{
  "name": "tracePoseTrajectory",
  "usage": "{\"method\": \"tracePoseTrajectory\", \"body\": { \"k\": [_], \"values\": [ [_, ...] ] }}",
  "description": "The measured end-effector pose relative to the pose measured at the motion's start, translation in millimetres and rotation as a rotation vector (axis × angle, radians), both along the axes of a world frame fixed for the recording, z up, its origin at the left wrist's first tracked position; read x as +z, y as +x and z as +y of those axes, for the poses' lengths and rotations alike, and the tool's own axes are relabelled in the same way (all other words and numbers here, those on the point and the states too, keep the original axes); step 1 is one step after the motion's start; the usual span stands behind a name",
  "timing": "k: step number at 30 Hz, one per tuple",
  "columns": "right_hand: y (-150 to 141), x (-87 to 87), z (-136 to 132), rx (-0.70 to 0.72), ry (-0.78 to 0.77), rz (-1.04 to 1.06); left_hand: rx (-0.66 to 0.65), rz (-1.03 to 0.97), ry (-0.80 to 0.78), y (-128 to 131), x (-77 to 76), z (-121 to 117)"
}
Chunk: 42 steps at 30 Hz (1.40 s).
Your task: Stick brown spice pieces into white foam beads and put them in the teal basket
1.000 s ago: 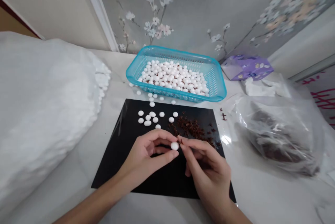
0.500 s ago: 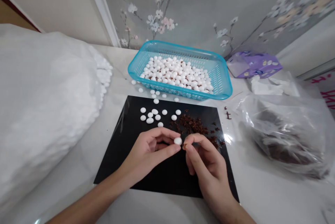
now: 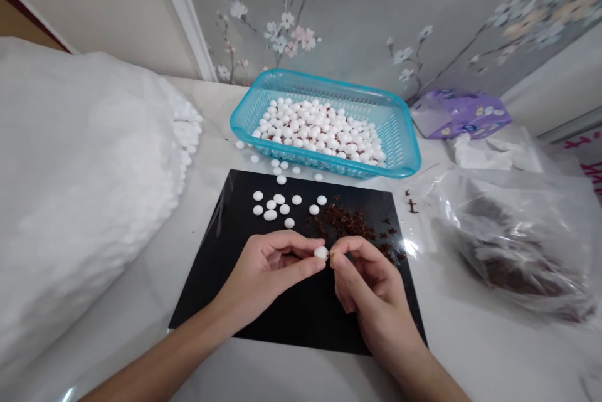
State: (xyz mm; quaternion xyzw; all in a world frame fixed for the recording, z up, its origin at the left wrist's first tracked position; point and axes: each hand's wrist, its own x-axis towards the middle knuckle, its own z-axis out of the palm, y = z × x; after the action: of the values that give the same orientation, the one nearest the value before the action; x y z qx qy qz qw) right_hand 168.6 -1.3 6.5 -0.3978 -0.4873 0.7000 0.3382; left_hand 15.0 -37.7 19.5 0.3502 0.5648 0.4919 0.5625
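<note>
Several white balls (image 3: 270, 215) between left hand (image 3: 267, 264) and blue basket (image 3: 348, 93).

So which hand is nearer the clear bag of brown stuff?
Right. The right hand is left of the bag, not touching it; the left hand is farther left, pinching a white bead.

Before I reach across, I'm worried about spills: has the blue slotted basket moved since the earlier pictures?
No, not visibly: the blue slotted basket keeps its place between the black board and floral wall; all three shift together with the camera.
</note>
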Motion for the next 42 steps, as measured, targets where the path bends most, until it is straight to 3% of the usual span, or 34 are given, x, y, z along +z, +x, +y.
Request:
{"method": "tracePoseTrajectory", "body": {
  "k": [19,22,28,33,35,38,41,42],
  "values": [
    [-1.0,2.4,3.1,0.047,0.030,0.013,-0.046,-0.093,0.040,-2.7,-3.9,-0.7],
    [-0.7,2.5,0.4,0.009,0.156,-0.046,-0.022,-0.096,0.028,-1.7,-3.4,-1.5],
    [4.2,8.1,-1.7,0.071,0.685,-0.247,-0.045,-0.014,0.087,-7.1,5.4,-1.0],
    [4.2,30.6,13.2,0.170,1.044,-0.387,-0.118,0.158,0.220,-16.8,22.1,-6.1],
    [0.5,43.4,25.3,0.191,1.138,-0.435,-0.074,0.235,0.281,-24.8,28.3,-6.4],
    [-9.8,60.9,55.5,0.030,1.221,-0.552,0.089,0.483,0.346,-49.4,31.7,4.1],
    [-22.6,70.7,95.6,-0.128,1.234,-0.723,0.235,0.916,0.358,-85.8,24.2,29.4],
    [-26.1,71.9,107.4,-0.161,1.228,-0.786,0.222,1.046,0.336,-97.7,19.9,39.4]
  ]
}}
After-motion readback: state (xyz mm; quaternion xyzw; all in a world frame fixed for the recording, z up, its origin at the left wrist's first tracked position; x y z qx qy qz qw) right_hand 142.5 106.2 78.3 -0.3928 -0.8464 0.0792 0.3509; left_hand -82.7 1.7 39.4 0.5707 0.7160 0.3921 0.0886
